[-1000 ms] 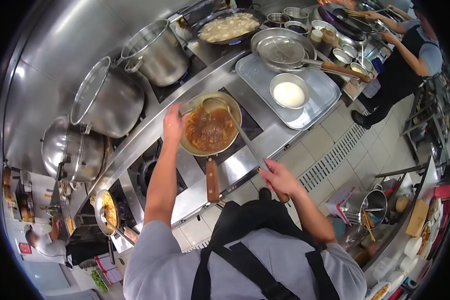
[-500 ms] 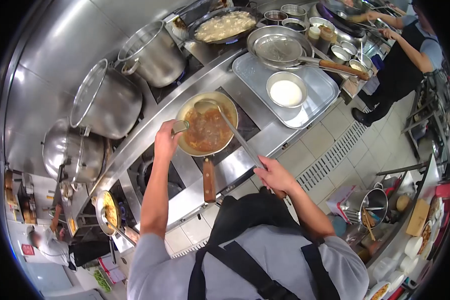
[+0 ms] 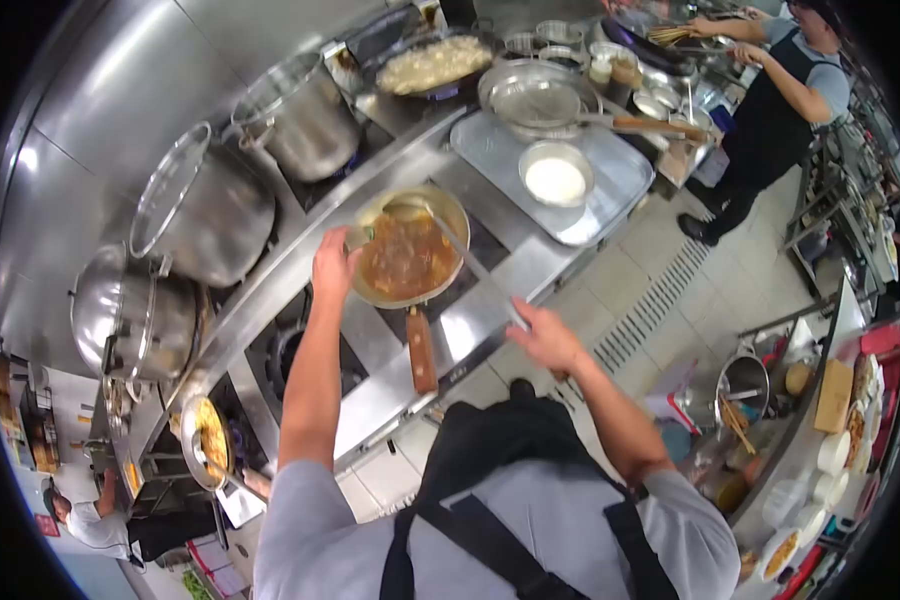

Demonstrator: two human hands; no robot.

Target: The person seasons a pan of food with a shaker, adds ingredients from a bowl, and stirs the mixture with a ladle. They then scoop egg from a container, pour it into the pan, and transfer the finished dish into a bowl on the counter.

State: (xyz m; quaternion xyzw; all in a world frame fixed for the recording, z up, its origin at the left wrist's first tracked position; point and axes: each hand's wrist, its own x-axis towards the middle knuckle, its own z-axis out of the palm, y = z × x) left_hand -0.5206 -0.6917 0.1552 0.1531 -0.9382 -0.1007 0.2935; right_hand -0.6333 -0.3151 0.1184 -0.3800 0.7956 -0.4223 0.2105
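A light-coloured pan (image 3: 462, 222) with a wooden handle (image 3: 422, 350) sits on the stove in front of me, brown sauce (image 3: 407, 260) bubbling in it. At the pan's left rim, my left hand (image 3: 333, 262) grips a small cup (image 3: 358, 238), tipped toward the sauce; its contents are hard to make out. My right hand (image 3: 545, 338) is closed around the handle of a long metal ladle (image 3: 473, 264). The ladle's bowl rests in the sauce at the far side of the pan.
Large steel pots (image 3: 205, 215) line the back left. A tray (image 3: 610, 190) with a bowl of white liquid (image 3: 556, 180) lies to the right, strainers (image 3: 540, 105) behind it. Beyond stand a wide pan of food (image 3: 435, 66) and a co-worker (image 3: 780, 110); another person (image 3: 95, 515) is far left.
My view has shifted slightly. The small cup stays at the pan's left rim in my left hand. My right hand still holds the ladle, blurred by motion.
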